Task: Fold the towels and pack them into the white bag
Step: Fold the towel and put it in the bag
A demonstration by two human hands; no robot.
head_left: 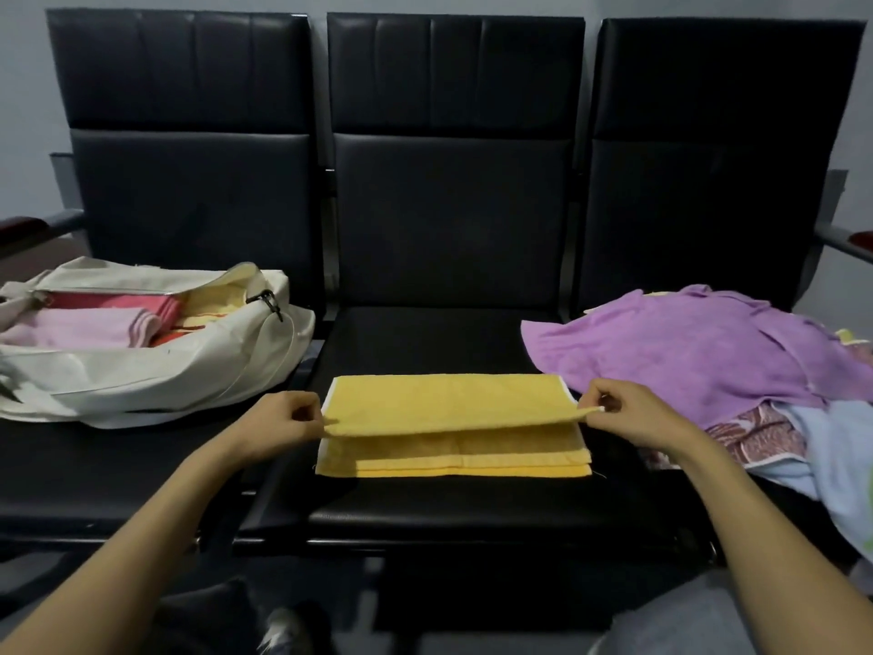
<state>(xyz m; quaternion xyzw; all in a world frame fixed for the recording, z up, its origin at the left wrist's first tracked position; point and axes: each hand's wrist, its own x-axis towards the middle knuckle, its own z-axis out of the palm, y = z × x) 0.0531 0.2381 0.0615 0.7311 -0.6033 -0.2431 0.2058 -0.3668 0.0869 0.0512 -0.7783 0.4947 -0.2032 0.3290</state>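
We face a row of black padded seats (453, 219), and the risks follow from how the cloth lies on them. On the right seat, a loose heap topped by a purple towel (685, 352) spills over a light blue towel (831, 437). Its edge reaches just beside the work area, so a sweeping right arm could, in our judgement, drag it onto the fold or off the seat front. On the left seat the white bag (165, 371) lies slumped and unzipped, with a pink towel (80, 326) and a red towel (118, 300) folded inside. We think its soft mouth may sag when the next bundle goes in, and the packed stack could be rumpled. The yellow towel (449, 404) lies on the middle seat cushion (425, 508), partly folded, its upper layer lifted clear of the layers beneath. The left hand (278, 420) pinches that layer's left corner and the right hand (633, 413) pinches its right corner, both with fingers closed on the cloth. If one hand travels ahead of the other, we expect the edges to land askew. The smooth cushion may let the lower layers slide, and a weak pinch could drop a corner mid-fold.
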